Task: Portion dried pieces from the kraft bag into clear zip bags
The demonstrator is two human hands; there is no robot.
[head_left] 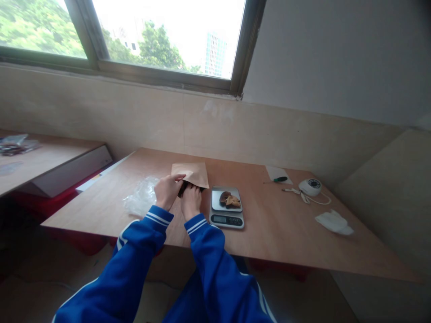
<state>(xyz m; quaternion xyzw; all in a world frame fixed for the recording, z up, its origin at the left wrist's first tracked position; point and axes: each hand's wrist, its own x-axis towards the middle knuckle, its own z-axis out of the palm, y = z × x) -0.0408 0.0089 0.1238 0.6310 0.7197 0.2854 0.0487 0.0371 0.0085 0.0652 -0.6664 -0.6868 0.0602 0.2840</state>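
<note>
A brown kraft paper bag (195,172) lies on the wooden table in front of me. My left hand (167,190) pinches the near edge of its mouth and lifts it, so a dark gap shows. Into that gap reaches my right hand (191,200), with its fingertips hidden inside; whether they grip anything is not visible. Just right of the bag, a kitchen scale (226,222) carries several brown dried pieces (230,200) that look like dried mushrooms. Its display cannot be read. A crumpled clear plastic bag (141,196) lies left of my left hand.
On the table's right stand a white camera (310,187) with its cable, a green-handled screwdriver (280,179) on white paper, and a crumpled white wrapper (334,222). Another table (54,157) at left holds plastic bags. A wall and window rise behind.
</note>
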